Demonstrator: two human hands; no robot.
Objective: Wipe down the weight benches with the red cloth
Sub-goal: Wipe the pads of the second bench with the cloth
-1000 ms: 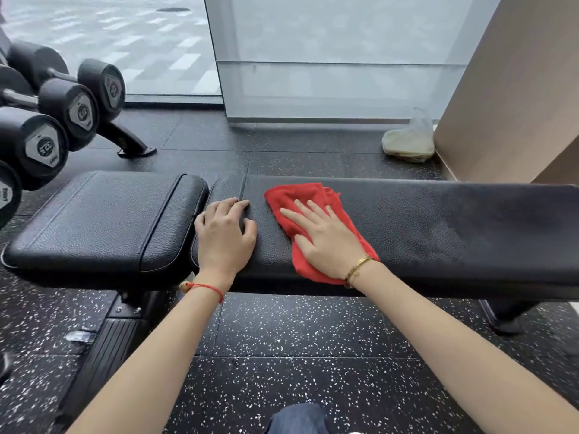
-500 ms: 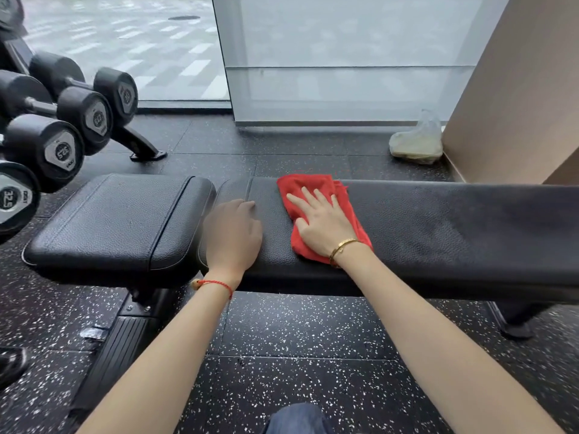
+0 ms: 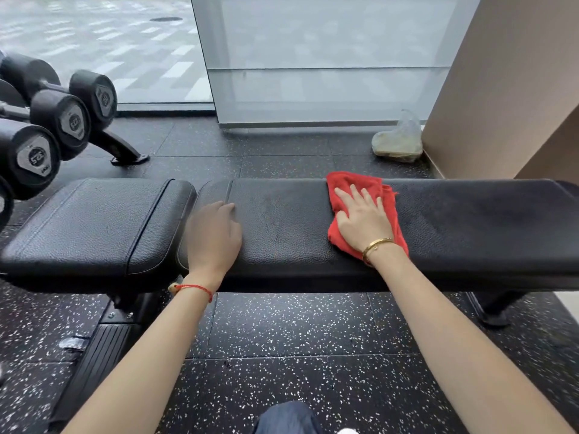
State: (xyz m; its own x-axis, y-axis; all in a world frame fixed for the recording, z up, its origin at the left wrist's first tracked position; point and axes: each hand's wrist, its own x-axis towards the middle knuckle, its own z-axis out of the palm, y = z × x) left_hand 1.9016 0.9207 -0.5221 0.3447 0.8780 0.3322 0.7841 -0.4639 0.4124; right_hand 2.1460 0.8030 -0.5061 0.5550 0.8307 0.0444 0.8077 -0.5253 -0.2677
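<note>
Beside dumbbells [image 3: 47,133], flat right hand [image 3: 365,222] on red cloth [image 3: 354,183], relaxed left hand [image 3: 213,236] on bench [image 3: 470,220].

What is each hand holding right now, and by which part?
Nothing is gripped. The right hand presses flat on the middle of the red cloth; the left hand rests on the bench.

Right hand [image 3: 365,222] flat on red cloth [image 3: 354,186] atop weight bench [image 3: 470,220]

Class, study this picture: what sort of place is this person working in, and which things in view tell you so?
Most likely a gym's free-weights area. A padded black weight bench is being wiped with a red cloth, dumbbells sit on a rack at the left, and the floor is black speckled rubber tile.
</note>
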